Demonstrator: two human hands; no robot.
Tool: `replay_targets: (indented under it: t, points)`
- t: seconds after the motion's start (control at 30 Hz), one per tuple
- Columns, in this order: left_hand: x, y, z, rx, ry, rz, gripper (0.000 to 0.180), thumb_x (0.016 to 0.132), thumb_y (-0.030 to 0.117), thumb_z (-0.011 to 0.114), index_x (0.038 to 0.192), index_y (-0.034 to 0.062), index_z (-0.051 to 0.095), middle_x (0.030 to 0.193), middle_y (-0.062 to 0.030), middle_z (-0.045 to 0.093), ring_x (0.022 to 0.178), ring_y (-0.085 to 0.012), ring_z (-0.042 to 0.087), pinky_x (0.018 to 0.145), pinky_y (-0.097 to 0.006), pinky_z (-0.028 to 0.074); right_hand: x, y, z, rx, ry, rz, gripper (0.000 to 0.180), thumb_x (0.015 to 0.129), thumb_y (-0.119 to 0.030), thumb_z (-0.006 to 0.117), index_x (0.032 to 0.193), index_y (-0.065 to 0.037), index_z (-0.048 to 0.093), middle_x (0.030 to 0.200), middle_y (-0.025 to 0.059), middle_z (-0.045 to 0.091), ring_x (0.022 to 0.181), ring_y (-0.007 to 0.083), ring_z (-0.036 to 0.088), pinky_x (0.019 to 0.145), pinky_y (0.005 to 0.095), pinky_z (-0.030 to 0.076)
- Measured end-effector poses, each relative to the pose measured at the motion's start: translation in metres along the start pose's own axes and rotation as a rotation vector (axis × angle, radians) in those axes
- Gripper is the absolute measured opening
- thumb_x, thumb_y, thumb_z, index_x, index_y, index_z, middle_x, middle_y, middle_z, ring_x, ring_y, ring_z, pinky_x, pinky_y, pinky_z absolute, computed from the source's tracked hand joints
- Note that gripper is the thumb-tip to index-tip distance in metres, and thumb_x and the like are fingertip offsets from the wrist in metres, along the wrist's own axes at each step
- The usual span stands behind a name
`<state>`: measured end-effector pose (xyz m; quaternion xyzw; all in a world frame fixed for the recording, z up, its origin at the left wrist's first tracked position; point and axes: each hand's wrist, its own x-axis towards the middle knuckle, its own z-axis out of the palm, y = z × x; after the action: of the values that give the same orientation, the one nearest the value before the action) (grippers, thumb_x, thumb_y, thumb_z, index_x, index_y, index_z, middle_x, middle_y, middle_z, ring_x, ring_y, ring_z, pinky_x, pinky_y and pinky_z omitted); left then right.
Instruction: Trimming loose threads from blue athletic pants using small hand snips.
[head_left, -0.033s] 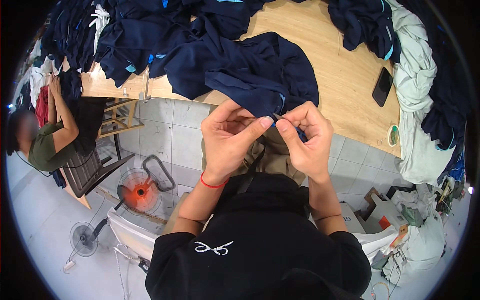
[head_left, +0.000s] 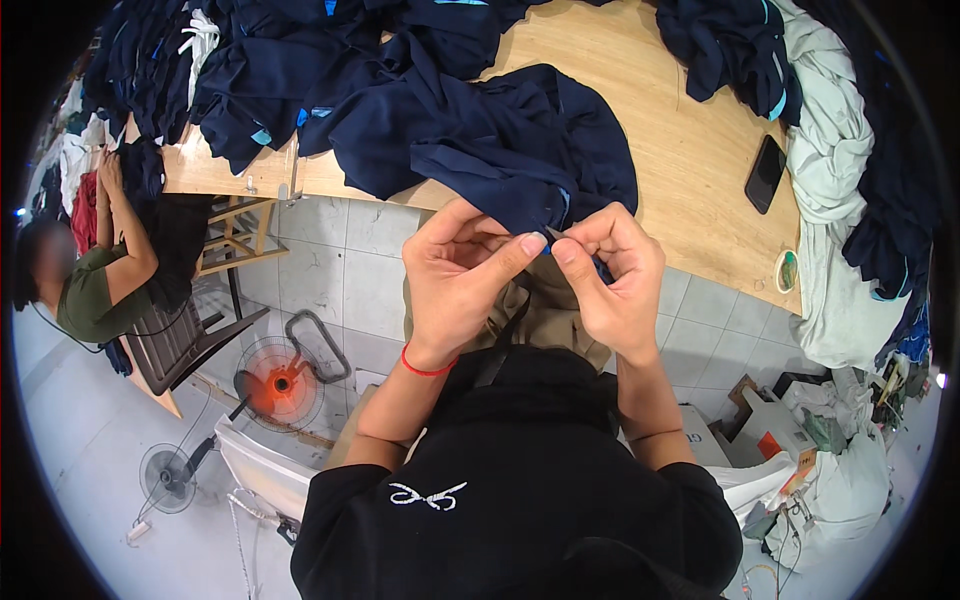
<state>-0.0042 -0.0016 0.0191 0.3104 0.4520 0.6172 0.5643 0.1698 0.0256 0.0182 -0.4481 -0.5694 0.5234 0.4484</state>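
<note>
A dark navy garment (head_left: 480, 130) with small light-blue patches lies heaped over the near edge of the table, and one corner hangs down toward me. My left hand (head_left: 455, 275) pinches that corner between thumb and fingers. Close against it, my right hand (head_left: 615, 275) is closed round small thread snips (head_left: 555, 233), whose pointed tip meets the cloth by my left thumb. A bit of blue shows under the right fingers; most of the snips is hidden in the palm.
More navy garments (head_left: 270, 70) cover the far left of the wooden table (head_left: 690, 190). A black phone (head_left: 765, 174) and a roll of tape (head_left: 787, 270) lie at its right, beside pale green cloth (head_left: 830, 120). At left sit a person (head_left: 105, 270) and two fans (head_left: 280, 385).
</note>
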Motion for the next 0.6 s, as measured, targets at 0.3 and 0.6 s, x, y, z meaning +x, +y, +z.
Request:
replay_targets:
  t: [0.3,0.6]
  points:
    - [0.0013,-0.0041,-0.0009,-0.115,-0.008,-0.044,0.040,0.092,-0.010,0.079,0.130,-0.0071,0.068,0.111,-0.0133,0.078,0.100,-0.0130,0.073,0.091,-0.027,0.058,-0.0020,-0.0034,0.0019,0.116,-0.001,0.079,0.014,0.097,0.000,0.078,0.098,0.000,0.063,0.079,0.0000,0.068,0.074,0.0009,0.058,0.069,0.0186,0.044]
    - [-0.0029,-0.0035,0.0025,0.023,0.008,-0.015,0.038,0.092,-0.011,0.077,0.129,-0.0075,0.068,0.111,-0.0129,0.078,0.099,-0.0127,0.073,0.089,-0.026,0.058,0.0007,-0.0058,0.0055,0.186,0.066,0.005,0.022,0.091,-0.003,0.085,0.102,0.001,0.066,0.085,0.0010,0.068,0.077,0.0029,0.060,0.067,0.0205,0.044]
